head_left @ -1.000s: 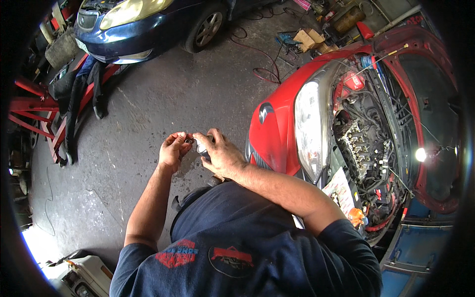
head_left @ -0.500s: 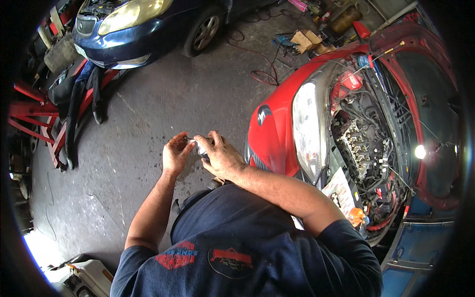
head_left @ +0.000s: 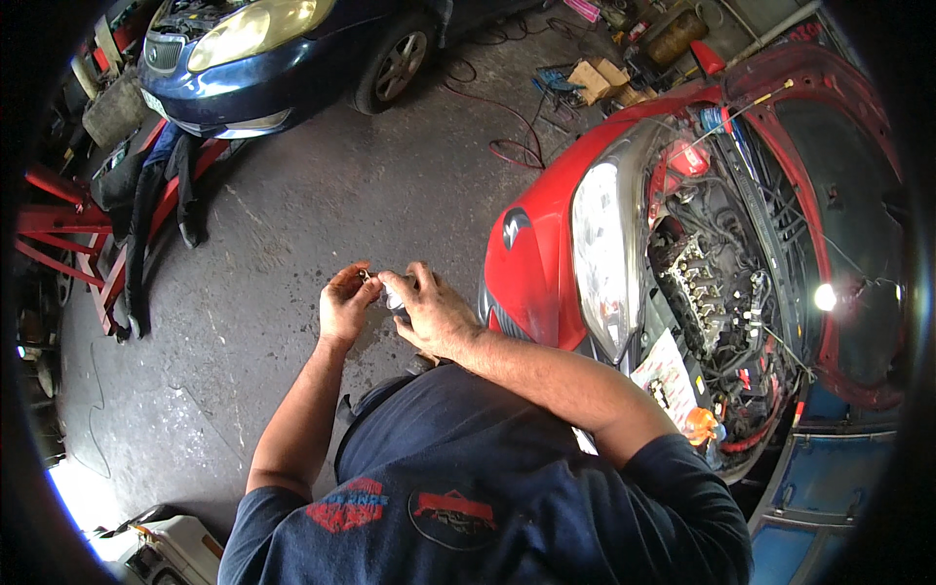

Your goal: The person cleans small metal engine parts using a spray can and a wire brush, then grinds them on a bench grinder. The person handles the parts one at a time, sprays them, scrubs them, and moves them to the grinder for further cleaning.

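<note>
In front of my belly, both hands are raised close together. My left hand [head_left: 341, 307] pinches a small metallic piece [head_left: 365, 277] between thumb and fingertips; its kind is too small to make out. A small pale, rounded thing with a dark lower part [head_left: 394, 295] is in my right hand [head_left: 437, 317], whose fingers curve round it and hide most of it. The tips of the two hands nearly meet, and the held things are side by side.
At my right stands a red car [head_left: 538, 263] with its hood up and its engine [head_left: 697, 292] exposed. An orange-capped bottle [head_left: 700, 425] stands at its front edge. Ahead left are a blue car [head_left: 263, 93] and a red lift frame [head_left: 63, 216]. A red hose [head_left: 512, 151] trails across the floor.
The view has shifted slightly. My right fingers have moved a little on the pale thing, showing more of it; both hands stay in nearly the same place.
</note>
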`<action>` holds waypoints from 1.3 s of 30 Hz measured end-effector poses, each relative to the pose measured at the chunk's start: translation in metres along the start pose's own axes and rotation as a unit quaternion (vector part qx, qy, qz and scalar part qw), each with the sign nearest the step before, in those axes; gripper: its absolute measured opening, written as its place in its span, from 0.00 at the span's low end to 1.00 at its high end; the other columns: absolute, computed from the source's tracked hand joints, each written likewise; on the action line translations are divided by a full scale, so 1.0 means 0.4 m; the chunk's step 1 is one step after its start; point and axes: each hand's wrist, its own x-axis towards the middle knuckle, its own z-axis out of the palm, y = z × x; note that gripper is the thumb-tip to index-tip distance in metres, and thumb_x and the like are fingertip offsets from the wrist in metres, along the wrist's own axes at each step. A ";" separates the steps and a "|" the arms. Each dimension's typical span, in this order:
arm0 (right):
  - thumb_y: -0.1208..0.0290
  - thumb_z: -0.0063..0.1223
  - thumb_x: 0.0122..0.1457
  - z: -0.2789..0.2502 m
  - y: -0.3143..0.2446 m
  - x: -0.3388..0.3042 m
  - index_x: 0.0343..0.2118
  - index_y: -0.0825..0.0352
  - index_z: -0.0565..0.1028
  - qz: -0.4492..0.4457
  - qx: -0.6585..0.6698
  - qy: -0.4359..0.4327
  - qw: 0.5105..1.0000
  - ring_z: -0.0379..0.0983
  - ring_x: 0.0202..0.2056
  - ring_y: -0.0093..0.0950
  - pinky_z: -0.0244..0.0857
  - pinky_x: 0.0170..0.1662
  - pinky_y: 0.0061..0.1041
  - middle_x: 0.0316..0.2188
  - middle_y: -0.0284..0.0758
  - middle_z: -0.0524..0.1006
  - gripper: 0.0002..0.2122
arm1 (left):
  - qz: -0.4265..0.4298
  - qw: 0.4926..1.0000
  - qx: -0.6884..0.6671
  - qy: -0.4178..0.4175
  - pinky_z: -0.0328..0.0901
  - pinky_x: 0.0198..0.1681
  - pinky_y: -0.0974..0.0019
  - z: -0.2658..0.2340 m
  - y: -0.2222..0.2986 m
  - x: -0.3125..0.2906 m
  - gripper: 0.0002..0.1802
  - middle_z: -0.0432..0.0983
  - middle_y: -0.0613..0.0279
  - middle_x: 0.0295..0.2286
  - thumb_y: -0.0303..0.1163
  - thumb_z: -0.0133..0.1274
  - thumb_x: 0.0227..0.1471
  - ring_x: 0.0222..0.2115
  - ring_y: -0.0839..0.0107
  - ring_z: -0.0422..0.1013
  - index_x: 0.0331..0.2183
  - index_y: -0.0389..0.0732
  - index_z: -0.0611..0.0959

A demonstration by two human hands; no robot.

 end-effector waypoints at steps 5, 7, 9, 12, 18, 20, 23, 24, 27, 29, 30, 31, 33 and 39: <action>0.65 0.60 0.55 0.000 -0.005 -0.007 0.63 0.56 0.55 0.004 0.019 -0.013 1.000 0.71 0.50 0.45 0.73 0.49 0.42 0.49 0.47 0.62 0.34 | -0.128 0.970 -0.207 0.015 0.72 0.44 0.68 -0.011 0.000 0.009 0.13 0.78 0.59 0.39 0.36 0.53 0.61 0.35 0.75 0.75 0.44 0.39 0.76; 0.65 0.59 0.56 -0.001 -0.008 -0.008 0.63 0.56 0.55 0.014 0.016 -0.020 1.000 0.71 0.50 0.45 0.73 0.49 0.42 0.50 0.47 0.62 0.34 | -0.131 0.965 -0.226 0.017 0.73 0.42 0.69 -0.009 0.004 0.010 0.13 0.77 0.63 0.36 0.35 0.52 0.61 0.32 0.76 0.75 0.44 0.39 0.77; 0.66 0.60 0.56 -0.003 -0.011 -0.008 0.62 0.56 0.56 0.015 0.010 -0.015 1.000 0.70 0.49 0.45 0.74 0.48 0.40 0.48 0.46 0.62 0.33 | -0.137 0.962 -0.237 0.021 0.73 0.43 0.68 -0.008 0.007 0.009 0.13 0.77 0.62 0.36 0.35 0.52 0.61 0.33 0.74 0.75 0.45 0.38 0.76; 0.66 0.59 0.56 -0.004 -0.015 -0.009 0.62 0.56 0.56 0.018 0.011 -0.019 1.000 0.70 0.50 0.45 0.73 0.50 0.41 0.49 0.46 0.62 0.33 | -0.141 0.960 -0.242 0.014 0.72 0.47 0.65 -0.008 0.006 0.008 0.14 0.77 0.57 0.39 0.35 0.52 0.62 0.38 0.70 0.75 0.44 0.37 0.75; 0.66 0.58 0.57 0.000 -0.021 -0.011 0.63 0.57 0.55 0.015 0.009 -0.016 1.000 0.70 0.51 0.45 0.72 0.51 0.42 0.50 0.47 0.62 0.32 | -0.145 0.960 -0.239 0.020 0.72 0.47 0.65 -0.016 -0.004 0.006 0.13 0.77 0.57 0.41 0.34 0.50 0.62 0.39 0.69 0.76 0.46 0.38 0.75; 0.66 0.58 0.57 0.002 -0.022 -0.012 0.62 0.57 0.55 0.014 0.011 -0.015 1.000 0.70 0.50 0.45 0.72 0.50 0.42 0.50 0.47 0.62 0.32 | -0.137 0.962 -0.236 0.003 0.72 0.47 0.66 -0.020 -0.004 0.004 0.13 0.76 0.57 0.42 0.33 0.49 0.63 0.39 0.69 0.76 0.47 0.38 0.75; 0.66 0.59 0.56 0.006 -0.025 -0.016 0.62 0.57 0.56 0.009 0.011 -0.004 1.000 0.70 0.49 0.45 0.73 0.48 0.41 0.49 0.47 0.62 0.32 | -0.146 0.955 -0.257 -0.009 0.69 0.46 0.64 -0.019 -0.008 -0.003 0.14 0.76 0.63 0.38 0.31 0.46 0.63 0.37 0.71 0.74 0.49 0.40 0.75; 0.66 0.60 0.56 0.007 -0.025 -0.017 0.62 0.57 0.57 0.004 0.007 0.007 1.000 0.70 0.49 0.46 0.74 0.48 0.41 0.48 0.47 0.61 0.32 | -0.146 0.954 -0.261 -0.012 0.68 0.46 0.64 -0.020 -0.010 -0.004 0.15 0.76 0.63 0.38 0.31 0.45 0.63 0.38 0.70 0.74 0.50 0.40 0.75; 0.67 0.59 0.56 0.004 -0.024 -0.020 0.61 0.57 0.56 0.009 0.025 0.013 1.000 0.71 0.48 0.46 0.73 0.48 0.41 0.49 0.47 0.62 0.32 | -0.147 0.951 -0.270 -0.036 0.67 0.50 0.61 -0.023 -0.019 -0.001 0.16 0.75 0.61 0.40 0.31 0.42 0.64 0.41 0.68 0.73 0.51 0.39 0.74; 0.67 0.59 0.56 0.000 -0.022 -0.022 0.62 0.58 0.56 0.015 0.034 0.009 0.999 0.71 0.48 0.46 0.73 0.48 0.42 0.49 0.48 0.62 0.32 | -0.148 0.947 -0.275 -0.071 0.66 0.54 0.59 -0.032 -0.023 0.004 0.17 0.75 0.57 0.45 0.31 0.40 0.65 0.45 0.65 0.72 0.53 0.38 0.73; 0.67 0.59 0.55 -0.002 -0.021 -0.024 0.62 0.58 0.56 0.016 0.033 0.009 0.999 0.71 0.48 0.46 0.73 0.48 0.42 0.49 0.48 0.62 0.32 | -0.146 0.944 -0.282 -0.085 0.66 0.54 0.59 -0.033 -0.025 0.007 0.18 0.75 0.57 0.45 0.31 0.39 0.65 0.46 0.65 0.72 0.53 0.38 0.72; 0.67 0.59 0.55 -0.005 -0.019 -0.026 0.62 0.58 0.56 0.016 0.034 0.011 0.999 0.71 0.48 0.47 0.73 0.48 0.42 0.49 0.48 0.62 0.33 | -0.145 0.941 -0.288 -0.100 0.65 0.54 0.59 -0.034 -0.027 0.008 0.18 0.75 0.57 0.45 0.31 0.38 0.65 0.46 0.66 0.72 0.53 0.38 0.72; 0.67 0.60 0.55 -0.009 -0.015 -0.029 0.62 0.58 0.56 0.020 0.022 0.007 1.000 0.71 0.48 0.47 0.73 0.48 0.42 0.49 0.48 0.62 0.33 | -0.143 0.931 -0.309 -0.129 0.65 0.55 0.59 -0.030 -0.028 0.012 0.19 0.75 0.58 0.45 0.32 0.37 0.65 0.46 0.66 0.72 0.54 0.38 0.72; 0.67 0.61 0.54 -0.014 0.007 -0.038 0.62 0.57 0.56 0.019 0.044 0.031 0.998 0.70 0.49 0.48 0.73 0.48 0.43 0.49 0.48 0.62 0.34 | -0.144 0.918 -0.328 -0.172 0.66 0.53 0.61 -0.003 -0.022 0.028 0.21 0.75 0.60 0.45 0.31 0.37 0.63 0.46 0.67 0.72 0.55 0.38 0.72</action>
